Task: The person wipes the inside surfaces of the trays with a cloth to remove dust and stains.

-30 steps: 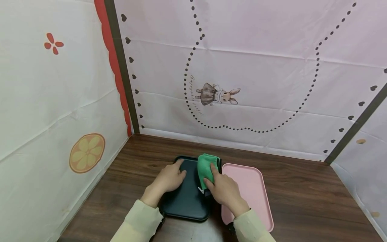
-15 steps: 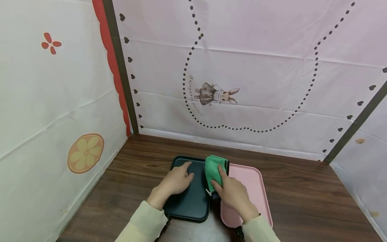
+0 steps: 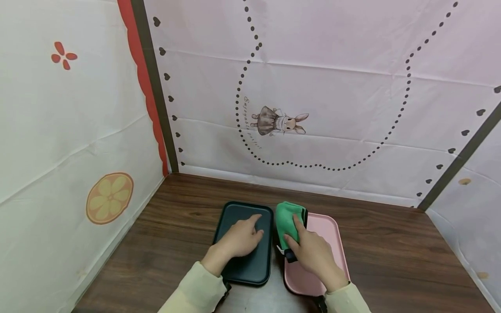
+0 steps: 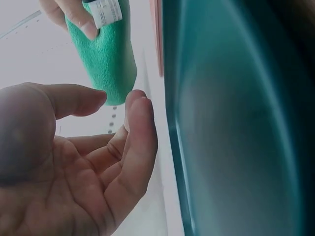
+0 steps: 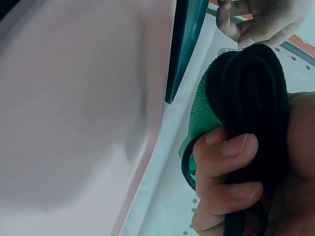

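Observation:
My right hand (image 3: 313, 254) grips a folded green cloth (image 3: 287, 226) with black edging. In the head view the cloth overlaps the left part of a pink tray (image 3: 328, 232). The right wrist view shows the fingers (image 5: 231, 147) curled round the cloth's thick black folds (image 5: 248, 93). A white label (image 4: 106, 12) on the cloth shows in the left wrist view. My left hand (image 3: 240, 238) holds nothing; it hovers over a dark green tray (image 3: 256, 267) with its index finger extended and the others loosely bent.
Both trays lie side by side on a brown wood-grain table (image 3: 188, 217), the pink one on the right. A printed cloth wall (image 3: 332, 108) with a rabbit drawing rises behind the table, and white side walls (image 3: 47, 152) enclose it.
My right hand has carried the green cloth to the right, from over the dark tray's right edge to over the pink tray. The left hand has shifted right over the dark tray.

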### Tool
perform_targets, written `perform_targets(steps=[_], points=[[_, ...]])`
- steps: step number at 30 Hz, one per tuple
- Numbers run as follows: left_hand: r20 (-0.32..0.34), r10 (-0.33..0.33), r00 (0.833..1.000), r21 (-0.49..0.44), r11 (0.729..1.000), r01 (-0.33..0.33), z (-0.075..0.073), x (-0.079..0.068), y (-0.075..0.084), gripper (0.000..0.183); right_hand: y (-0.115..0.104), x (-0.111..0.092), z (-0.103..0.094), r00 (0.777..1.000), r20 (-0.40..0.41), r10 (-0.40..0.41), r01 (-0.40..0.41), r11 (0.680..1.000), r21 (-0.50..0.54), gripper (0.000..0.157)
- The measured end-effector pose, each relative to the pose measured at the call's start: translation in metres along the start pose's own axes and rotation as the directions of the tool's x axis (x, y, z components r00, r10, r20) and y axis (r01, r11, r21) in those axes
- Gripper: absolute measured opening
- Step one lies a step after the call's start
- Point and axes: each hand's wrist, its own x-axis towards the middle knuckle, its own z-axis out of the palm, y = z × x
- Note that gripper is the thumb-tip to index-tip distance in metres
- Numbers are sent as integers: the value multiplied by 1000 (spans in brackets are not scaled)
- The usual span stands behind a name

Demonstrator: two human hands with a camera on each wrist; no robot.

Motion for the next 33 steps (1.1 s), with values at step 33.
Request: perform_targets(steps=[33], points=[[145, 14, 989, -87, 996, -1, 48, 2, 49, 62, 34, -23, -9, 998, 31, 56, -54, 998, -42, 73]])
